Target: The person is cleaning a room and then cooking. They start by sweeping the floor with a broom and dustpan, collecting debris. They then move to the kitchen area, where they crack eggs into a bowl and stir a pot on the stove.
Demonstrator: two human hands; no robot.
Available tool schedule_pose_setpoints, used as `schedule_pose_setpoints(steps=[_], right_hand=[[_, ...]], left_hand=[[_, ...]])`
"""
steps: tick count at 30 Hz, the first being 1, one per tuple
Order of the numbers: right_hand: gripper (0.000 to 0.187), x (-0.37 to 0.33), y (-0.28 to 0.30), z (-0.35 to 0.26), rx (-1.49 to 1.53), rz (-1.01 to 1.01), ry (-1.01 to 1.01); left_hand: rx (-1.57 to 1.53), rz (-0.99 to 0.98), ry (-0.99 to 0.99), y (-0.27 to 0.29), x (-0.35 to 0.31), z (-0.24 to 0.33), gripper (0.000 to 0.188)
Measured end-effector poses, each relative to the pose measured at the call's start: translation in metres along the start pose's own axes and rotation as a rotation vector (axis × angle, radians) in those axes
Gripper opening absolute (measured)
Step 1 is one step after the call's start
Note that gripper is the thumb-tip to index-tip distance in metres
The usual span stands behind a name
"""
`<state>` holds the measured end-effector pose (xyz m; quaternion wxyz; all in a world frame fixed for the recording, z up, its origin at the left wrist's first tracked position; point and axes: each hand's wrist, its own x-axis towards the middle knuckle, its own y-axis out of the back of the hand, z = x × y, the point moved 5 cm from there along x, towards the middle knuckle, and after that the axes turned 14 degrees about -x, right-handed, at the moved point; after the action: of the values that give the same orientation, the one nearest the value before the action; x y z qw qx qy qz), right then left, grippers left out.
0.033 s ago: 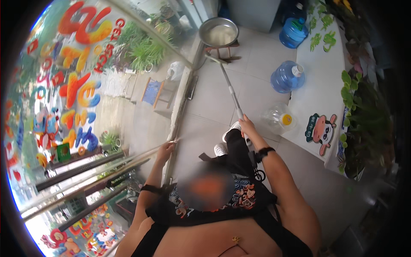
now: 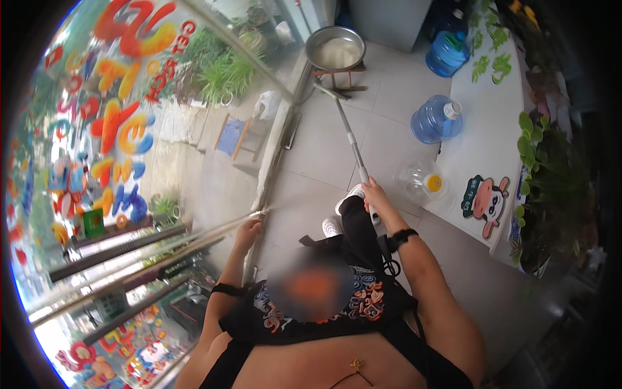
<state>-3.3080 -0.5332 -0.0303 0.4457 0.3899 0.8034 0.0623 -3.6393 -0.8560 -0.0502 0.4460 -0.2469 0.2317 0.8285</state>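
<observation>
My right hand [image 2: 376, 196] is closed around the grey pole of a long-handled squeegee [image 2: 350, 135]. The pole slants away from me, and its pale head is down by the floor in front of a small brown stool [image 2: 350, 78]. A steel basin [image 2: 335, 48] with cloudy water rests on that stool. My left hand [image 2: 248, 233] hangs beside the edge of the glass door [image 2: 220, 229], its fingers curled in and nothing visible in them.
Two blue water bottles [image 2: 435, 119] [image 2: 447, 54] and a clear jug with a yellow cap [image 2: 421, 181] stand along the white counter [image 2: 463, 129] at right. Large glass panes with colourful stickers [image 2: 116, 136] fill the left. Potted plants [image 2: 541, 188] line the far right.
My left hand has drawn slightly back, and its fingers, stretched toward the door edge before, are now curled. My right hand and the squeegee have hardly moved.
</observation>
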Motion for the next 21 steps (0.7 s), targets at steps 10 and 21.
schedule_pose_setpoints(steps=[10, 21], right_hand=[[0.029, 0.055, -0.013, -0.067, 0.345, -0.124, 0.198], [0.03, 0.155, -0.045, -0.121, 0.25, -0.017, -0.023]], left_hand=[[-0.322, 0.211, 0.324, -0.04, -0.103, -0.193, 0.028], [-0.484, 0.297, 0.402, -0.106, -0.219, -0.236, 0.027]])
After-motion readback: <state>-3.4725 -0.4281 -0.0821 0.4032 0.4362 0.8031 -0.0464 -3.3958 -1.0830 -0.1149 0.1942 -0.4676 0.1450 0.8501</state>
